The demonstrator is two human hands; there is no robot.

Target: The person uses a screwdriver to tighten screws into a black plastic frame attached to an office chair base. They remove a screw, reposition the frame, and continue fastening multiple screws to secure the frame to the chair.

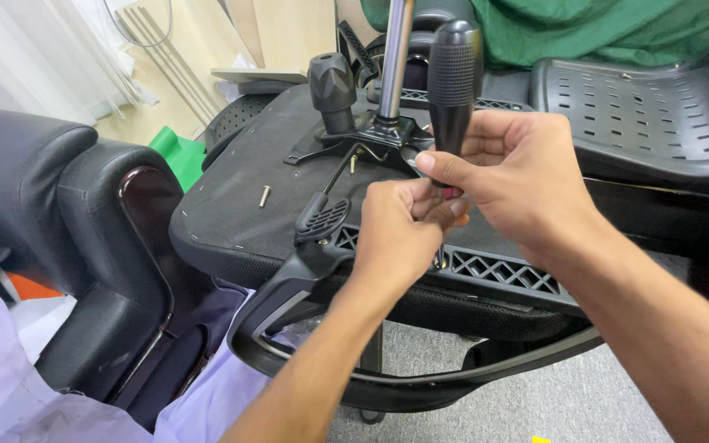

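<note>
Two hands on a screwdriver (454, 78) over the upturned chair seat (240, 205).
Right hand (519, 184) fingers clamped on the handle; left hand (400, 234) pinches the shaft, probably seating a screw. One loose bolt (264, 196) lies undriven.

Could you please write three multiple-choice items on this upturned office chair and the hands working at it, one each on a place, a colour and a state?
1. Where does the loose bolt lie?
A. on the underside of the chair seat
B. on the grey carpet
C. in the left hand

2. What colour is the screwdriver handle?
A. yellow
B. black
C. green

3. How does the screwdriver stand?
A. flat on the seat
B. upright, handle up
C. hanging from the gas cylinder

Answers: 1 A, it rests on the dark seat bottom left of the metal plate. 2 B, the ribbed grip is black. 3 B, the right hand and left hand hold it upright.
</note>
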